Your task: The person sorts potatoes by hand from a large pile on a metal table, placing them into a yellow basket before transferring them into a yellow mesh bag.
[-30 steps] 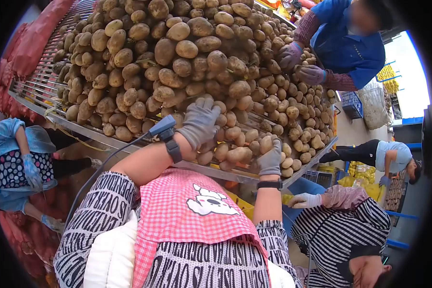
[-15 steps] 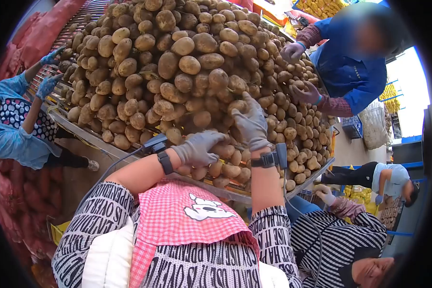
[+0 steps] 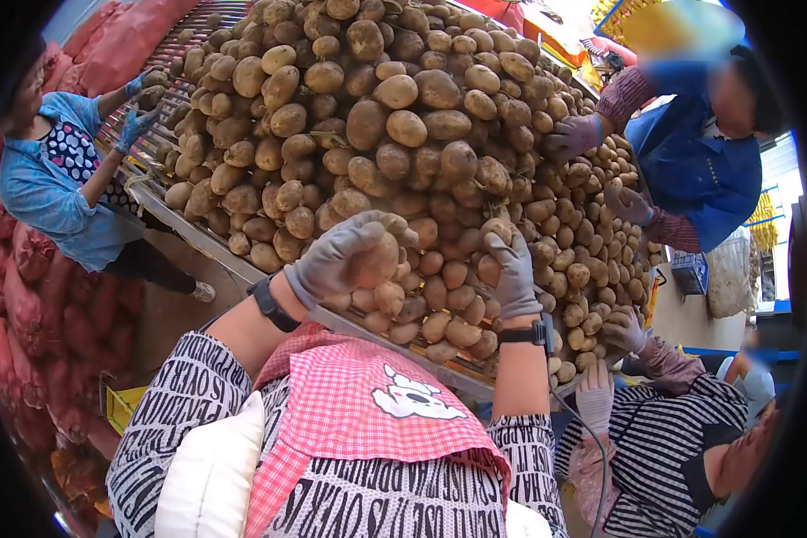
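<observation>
A big heap of brown, soil-dusted potatoes (image 3: pixel 403 127) fills the slatted table before me. My left hand (image 3: pixel 336 255), in a grey glove, is closed around a large potato (image 3: pixel 375 262) at the heap's near edge. To its right, my right hand (image 3: pixel 514 278), gloved the same way, grips a potato (image 3: pixel 497 231) between thumb and fingers. A second potato (image 3: pixel 489 269) shows against that palm. Loose potatoes lie on the slats between and below both hands.
A metal rim (image 3: pixel 377 337) edges the table in front of me. One person in blue (image 3: pixel 49 193) holds potatoes at the left. Another in a blue jacket (image 3: pixel 690 170) and one in stripes (image 3: pixel 663 439) reach in from the right. Red sacks (image 3: pixel 40 332) are piled at the left.
My hands have risen from the near potatoes and turned, each now around a potato. The left-hand person now holds potatoes; the striped person's hands have come to the table edge.
</observation>
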